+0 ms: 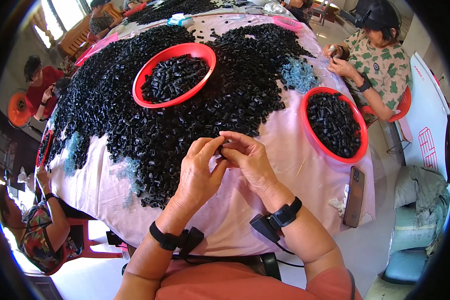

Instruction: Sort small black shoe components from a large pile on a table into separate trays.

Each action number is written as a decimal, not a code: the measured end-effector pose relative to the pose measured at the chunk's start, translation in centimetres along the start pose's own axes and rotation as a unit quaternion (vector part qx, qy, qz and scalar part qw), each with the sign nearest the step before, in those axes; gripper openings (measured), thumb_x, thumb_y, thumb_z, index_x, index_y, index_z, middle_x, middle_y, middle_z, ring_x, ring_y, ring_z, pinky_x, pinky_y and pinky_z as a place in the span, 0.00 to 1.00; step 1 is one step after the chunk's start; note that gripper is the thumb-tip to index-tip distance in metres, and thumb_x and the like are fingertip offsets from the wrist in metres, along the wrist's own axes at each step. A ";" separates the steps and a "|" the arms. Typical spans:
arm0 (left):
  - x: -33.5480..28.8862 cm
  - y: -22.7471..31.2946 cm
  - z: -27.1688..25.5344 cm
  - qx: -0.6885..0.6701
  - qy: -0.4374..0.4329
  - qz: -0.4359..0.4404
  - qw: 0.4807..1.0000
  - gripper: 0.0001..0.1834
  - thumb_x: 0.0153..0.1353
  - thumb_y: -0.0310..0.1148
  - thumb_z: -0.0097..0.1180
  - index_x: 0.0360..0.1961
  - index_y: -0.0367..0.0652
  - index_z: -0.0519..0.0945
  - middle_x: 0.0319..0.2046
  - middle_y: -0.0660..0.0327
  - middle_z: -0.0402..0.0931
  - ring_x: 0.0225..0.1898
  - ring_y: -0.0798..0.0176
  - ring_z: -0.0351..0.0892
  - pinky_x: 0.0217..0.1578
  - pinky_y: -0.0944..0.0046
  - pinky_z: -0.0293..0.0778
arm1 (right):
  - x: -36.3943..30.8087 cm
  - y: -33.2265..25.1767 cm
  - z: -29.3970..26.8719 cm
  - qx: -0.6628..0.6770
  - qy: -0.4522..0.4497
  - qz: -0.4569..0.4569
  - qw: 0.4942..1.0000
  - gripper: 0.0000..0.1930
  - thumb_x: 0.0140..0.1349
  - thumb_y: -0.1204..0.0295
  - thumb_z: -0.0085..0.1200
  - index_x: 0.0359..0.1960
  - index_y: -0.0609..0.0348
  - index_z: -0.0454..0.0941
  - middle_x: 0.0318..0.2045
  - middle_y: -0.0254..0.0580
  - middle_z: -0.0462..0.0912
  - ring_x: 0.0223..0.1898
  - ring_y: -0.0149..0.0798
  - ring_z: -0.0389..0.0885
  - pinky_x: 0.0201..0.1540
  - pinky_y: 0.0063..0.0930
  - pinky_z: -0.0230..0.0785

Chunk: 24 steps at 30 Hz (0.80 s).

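Both of my hands meet over the near edge of a big heap of small black plastic pieces (120, 125). Between the fingertips of my left hand (197, 172) and my right hand (252, 162) is a small black plastic piece (223, 146), partly covered by the fingers. Each hand is closed in a pinch on it. Beyond them, a red basin (136, 90) filled with similar black pieces rests on the heap. To the right, another red basin (311, 137) of black pieces sits on the pink tablecloth (280, 145).
A phone (354, 197) lies at the table's right edge beside crumpled white tissue (338, 205). A thin stick (300, 168) lies nearer my right hand. Clear bluish plastic bits (299, 75) are piled at the far right. Several other people sit around the table, one (380, 65) at the right.
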<state>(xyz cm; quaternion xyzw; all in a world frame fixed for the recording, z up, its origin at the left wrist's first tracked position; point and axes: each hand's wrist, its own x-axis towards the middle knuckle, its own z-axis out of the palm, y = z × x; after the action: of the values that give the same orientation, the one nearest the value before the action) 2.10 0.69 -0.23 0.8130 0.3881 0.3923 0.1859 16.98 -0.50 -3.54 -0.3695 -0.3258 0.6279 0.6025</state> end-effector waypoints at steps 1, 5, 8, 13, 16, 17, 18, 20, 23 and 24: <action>0.0 -0.1 0.1 0.000 0.000 0.000 1.000 0.22 0.49 0.21 0.65 0.48 0.33 0.79 0.42 0.48 0.78 0.43 0.45 0.80 0.42 0.54 0.79 | 0.0 0.1 0.1 0.001 0.006 -0.004 1.000 0.18 0.63 0.82 0.57 0.55 0.59 0.78 0.36 0.38 0.84 0.33 0.26 0.82 0.34 0.18 0.78; 0.0 -0.1 0.3 0.026 -0.006 -0.005 1.000 0.22 0.48 0.22 0.65 0.48 0.30 0.78 0.42 0.47 0.78 0.42 0.46 0.80 0.42 0.54 0.79 | 0.1 0.1 0.0 0.013 0.015 -0.004 1.000 0.20 0.63 0.83 0.57 0.57 0.60 0.77 0.36 0.38 0.84 0.34 0.27 0.82 0.36 0.18 0.78; 0.0 0.1 0.6 0.037 -0.004 -0.003 0.999 0.22 0.48 0.21 0.65 0.48 0.30 0.78 0.42 0.47 0.78 0.42 0.46 0.80 0.42 0.54 0.79 | 0.3 0.5 -0.2 0.032 0.003 -0.034 0.999 0.21 0.62 0.84 0.57 0.58 0.62 0.75 0.36 0.40 0.84 0.35 0.28 0.83 0.38 0.19 0.79; -0.1 0.0 0.6 0.050 0.000 0.004 0.999 0.23 0.48 0.20 0.66 0.48 0.30 0.78 0.42 0.47 0.78 0.41 0.48 0.81 0.41 0.55 0.79 | 0.1 0.4 0.0 0.029 0.017 -0.023 0.999 0.21 0.62 0.85 0.56 0.57 0.64 0.75 0.37 0.42 0.85 0.36 0.29 0.84 0.40 0.20 0.79; -0.1 -0.3 0.5 0.042 -0.001 0.004 0.999 0.23 0.48 0.21 0.66 0.49 0.30 0.78 0.41 0.47 0.79 0.41 0.48 0.81 0.41 0.56 0.80 | 0.0 0.1 0.2 0.031 0.026 -0.024 0.999 0.20 0.62 0.86 0.56 0.56 0.64 0.76 0.36 0.42 0.85 0.36 0.30 0.84 0.40 0.20 0.79; 0.0 -0.2 0.5 0.017 -0.008 -0.002 1.000 0.24 0.49 0.22 0.67 0.49 0.30 0.78 0.41 0.47 0.79 0.42 0.48 0.82 0.42 0.56 0.80 | 0.0 0.1 0.2 0.034 0.029 -0.026 0.999 0.19 0.62 0.86 0.56 0.56 0.64 0.76 0.36 0.42 0.85 0.36 0.30 0.84 0.40 0.20 0.79; 0.2 -0.1 0.4 -0.008 -0.014 -0.009 1.000 0.24 0.49 0.23 0.67 0.49 0.30 0.78 0.41 0.47 0.79 0.42 0.48 0.83 0.42 0.56 0.80 | 0.0 0.0 0.2 0.034 0.030 -0.027 0.999 0.19 0.62 0.86 0.56 0.56 0.64 0.76 0.36 0.42 0.85 0.36 0.30 0.84 0.40 0.20 0.79; 0.2 -0.1 0.2 -0.028 -0.011 -0.030 0.999 0.23 0.49 0.23 0.67 0.49 0.30 0.78 0.41 0.47 0.79 0.42 0.48 0.83 0.43 0.57 0.80 | 0.0 0.0 0.3 0.033 0.036 -0.019 0.999 0.19 0.62 0.86 0.56 0.56 0.63 0.77 0.36 0.40 0.85 0.36 0.30 0.85 0.40 0.20 0.79; 0.0 -0.2 0.0 -0.058 -0.007 -0.075 0.995 0.23 0.50 0.24 0.68 0.49 0.31 0.78 0.42 0.48 0.80 0.42 0.49 0.84 0.43 0.58 0.80 | 0.2 0.3 0.1 0.032 0.032 -0.023 0.999 0.19 0.62 0.85 0.56 0.56 0.63 0.77 0.36 0.39 0.85 0.36 0.30 0.85 0.39 0.19 0.79; 0.0 -0.2 0.0 -0.071 -0.009 -0.098 0.993 0.23 0.50 0.24 0.68 0.49 0.32 0.79 0.42 0.48 0.80 0.43 0.49 0.84 0.43 0.58 0.80 | 0.2 0.3 0.1 0.032 0.032 -0.023 0.999 0.19 0.62 0.85 0.56 0.56 0.63 0.77 0.36 0.39 0.85 0.36 0.30 0.85 0.39 0.19 0.79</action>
<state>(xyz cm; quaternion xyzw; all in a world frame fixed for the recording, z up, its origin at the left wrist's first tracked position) 2.00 0.81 -0.32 0.7594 0.4352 0.3914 0.2842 16.77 -0.36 -3.79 -0.3624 -0.2950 0.6120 0.6381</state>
